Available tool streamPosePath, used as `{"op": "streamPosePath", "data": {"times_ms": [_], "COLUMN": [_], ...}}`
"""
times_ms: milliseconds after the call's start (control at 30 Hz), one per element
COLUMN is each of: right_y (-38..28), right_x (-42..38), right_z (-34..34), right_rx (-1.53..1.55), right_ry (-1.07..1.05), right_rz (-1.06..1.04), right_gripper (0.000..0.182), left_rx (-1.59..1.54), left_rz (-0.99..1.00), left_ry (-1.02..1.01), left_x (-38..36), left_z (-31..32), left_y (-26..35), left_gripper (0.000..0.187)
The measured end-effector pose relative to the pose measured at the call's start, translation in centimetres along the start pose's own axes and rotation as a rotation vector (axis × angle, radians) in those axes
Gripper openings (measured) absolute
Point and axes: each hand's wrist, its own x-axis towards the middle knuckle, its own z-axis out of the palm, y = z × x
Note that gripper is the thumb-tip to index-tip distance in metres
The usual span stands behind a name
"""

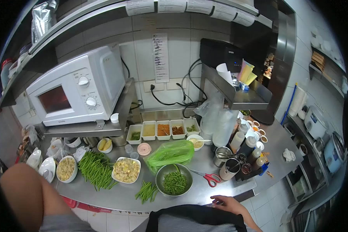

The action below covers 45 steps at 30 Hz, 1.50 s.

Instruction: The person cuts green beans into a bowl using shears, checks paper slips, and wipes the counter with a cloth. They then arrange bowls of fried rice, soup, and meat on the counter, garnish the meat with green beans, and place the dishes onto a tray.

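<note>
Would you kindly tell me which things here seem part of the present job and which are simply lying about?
Likely in the job: steel bowl, chopped greens, small green bunch, large green pile, scissors; perhaps green bag.

Apparently just lying about: microwave, printer, bottles, pink tub.

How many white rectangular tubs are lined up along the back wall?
5, left to right: green-filled tub, pale-filled tub, orange-filled tub, brown-filled tub, second green-filled tub. None seem hidden.
</note>
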Motion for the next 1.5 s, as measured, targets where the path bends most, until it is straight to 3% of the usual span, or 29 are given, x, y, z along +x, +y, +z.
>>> {"op": "streamPosePath", "data": {"times_ms": [167,367,567,700,933,1033,1133,1367,1467,1500], "right_y": [3.1,-0.7,1.5,5.4,15.6,19.3,24.1,34.3,32.0,30.8], "right_x": [1.3,-1.6,-4.9,-6.9,-9.5,-9.3,-7.0,2.1,2.7,2.6], "right_z": [2.4,0.8,-0.8,-5.4,-19.9,-25.7,-30.5,-37.2,-37.6,-37.3], "right_rx": [-0.120,-0.168,-0.080,-0.114,-0.262,-0.285,-0.268,-0.311,-0.168,-0.110], "right_ry": [-0.025,0.122,0.164,0.314,0.580,0.631,0.644,0.719,0.730,0.752], "right_rz": [-0.140,-0.171,-0.062,-0.093,0.325,0.383,0.315,0.186,0.135,0.088], "right_gripper": [0.043,0.045,0.048,0.043,0.018,0.016,0.017,0.013,0.009,0.010], "left_rx": [-0.057,-0.088,-0.076,-0.043,0.030,0.067,0.096,0.214,0.344,0.432], "left_rz": [0.002,-0.064,-0.092,-0.131,-0.204,-0.243,-0.294,-0.587,-0.842,-0.916], "left_ry": [-0.106,-0.176,-0.178,-0.201,-0.270,-0.303,-0.344,-0.397,-0.450,-0.577], "left_x": [-1.4,-2.8,-3.1,-2.5,1.0,3.1,4.8,7.6,8.1,7.9], "left_z": [0.7,2.4,4.7,6.4,10.7,12.6,14.5,15.4,14.9,14.7], "left_y": [2.4,4.6,7.2,9.0,13.3,15.3,17.6,23.5,27.9,29.2], "left_gripper": [0.024,0.026,0.027,0.028,0.031,0.032,0.033,0.036,0.037,0.029]}}
